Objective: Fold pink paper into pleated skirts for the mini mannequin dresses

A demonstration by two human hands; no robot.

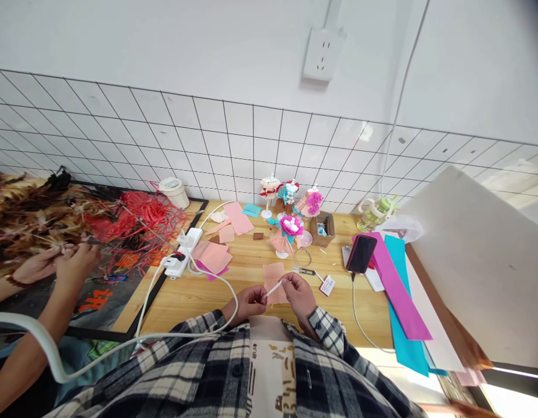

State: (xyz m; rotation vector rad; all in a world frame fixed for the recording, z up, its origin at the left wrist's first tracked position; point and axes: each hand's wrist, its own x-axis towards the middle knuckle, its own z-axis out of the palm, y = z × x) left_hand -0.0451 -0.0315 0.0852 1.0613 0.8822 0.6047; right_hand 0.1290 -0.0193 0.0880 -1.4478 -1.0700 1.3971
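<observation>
Between my two hands stretches a thin white strip (pixel 274 288), slanting up to the right. My left hand (pixel 248 303) pinches its lower end, and the fingers of my right hand (pixel 298 295) are closed on the upper end. Beneath it, a peach sheet of crepe paper (pixel 273 270) lies on the wooden table. Just beyond stands a small white dress-form stand (pixel 283 241) dressed in peach and magenta paper. Several similar decorated stands (pixel 290 194) are grouped behind it. Small black-handled snips (pixel 304 271) and a white-and-red packet (pixel 327 285) lie right of my right hand.
A white cable (pixel 232 290) loops across my left forearm from a power strip (pixel 184 252). At left, another person's hands (pixel 66 261) work beside feathers and red strands (pixel 138 215). A phone (pixel 361 253), coloured paper sheets (pixel 395 284) and a cardboard box (pixel 323 227) are rightward.
</observation>
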